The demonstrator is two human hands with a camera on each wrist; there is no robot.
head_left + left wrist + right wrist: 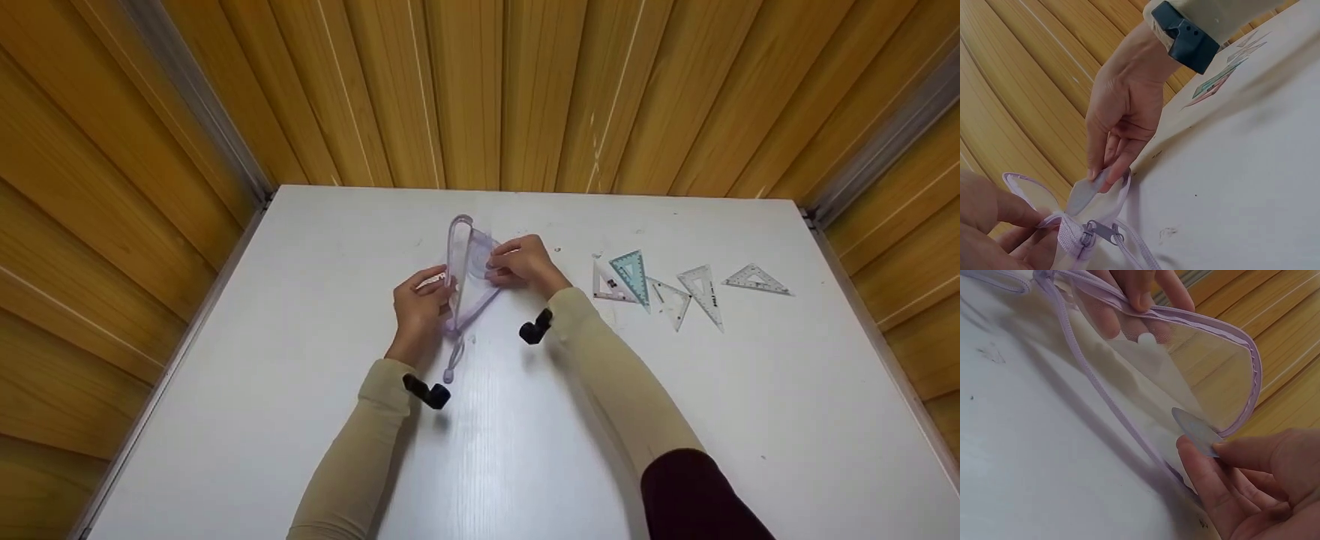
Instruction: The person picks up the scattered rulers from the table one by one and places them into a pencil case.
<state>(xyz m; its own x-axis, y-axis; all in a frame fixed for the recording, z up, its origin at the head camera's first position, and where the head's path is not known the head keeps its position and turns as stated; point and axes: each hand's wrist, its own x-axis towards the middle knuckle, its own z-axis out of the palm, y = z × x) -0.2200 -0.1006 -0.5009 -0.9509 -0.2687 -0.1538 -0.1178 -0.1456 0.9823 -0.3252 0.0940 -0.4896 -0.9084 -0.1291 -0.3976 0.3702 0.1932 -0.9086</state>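
Toward the table's twelve o'clock, a pouch is pinched by the left hand; at its mouth, a plastic piece is pinched by the right hand. Triangular rulers are scattered toward two o'clock.

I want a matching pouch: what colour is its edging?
The edging is pale lilac, clearest in the right wrist view.

Your left hand is cut off at eight o'clock in its wrist view; toward three o'clock in the head view, the teal set square bears illegibly small markings.
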